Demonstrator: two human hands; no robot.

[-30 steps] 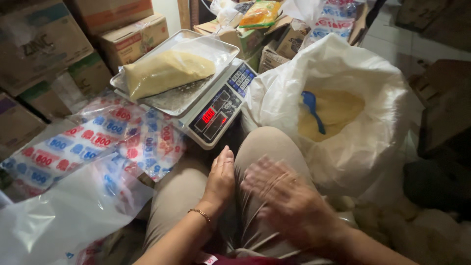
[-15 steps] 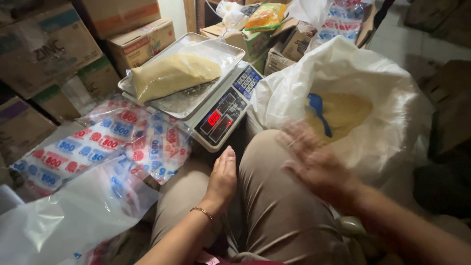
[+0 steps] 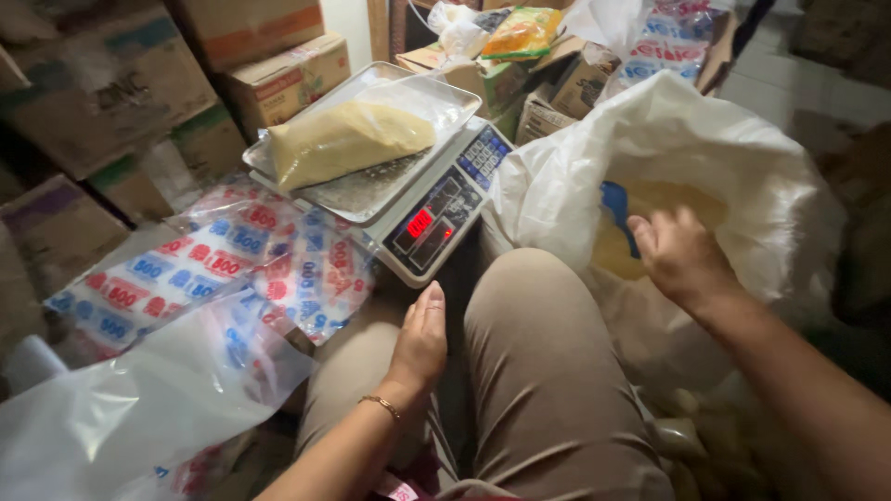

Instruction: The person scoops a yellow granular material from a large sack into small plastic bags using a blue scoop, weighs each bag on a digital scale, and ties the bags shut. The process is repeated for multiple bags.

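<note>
Right hand [image 3: 682,255], fingers spread and empty, nears the blue scoop [image 3: 614,204] in the white sack [image 3: 742,158]; left hand [image 3: 422,336] lies flat and empty on the knee, so the scoop likely needs grasping next

We count one grey digital scale [image 3: 422,223], one clear bag of yellow powder [image 3: 348,139] on it, one white sack [image 3: 687,158] beside it, one blue scoop [image 3: 616,206] inside.

The big sack [image 3: 742,158] is white. The scoop [image 3: 616,206] at 3 o'clock is blue. The flat bags [image 3: 186,269] at 9 o'clock have red and blue spots. The scale [image 3: 427,223] numbers glow red.
</note>
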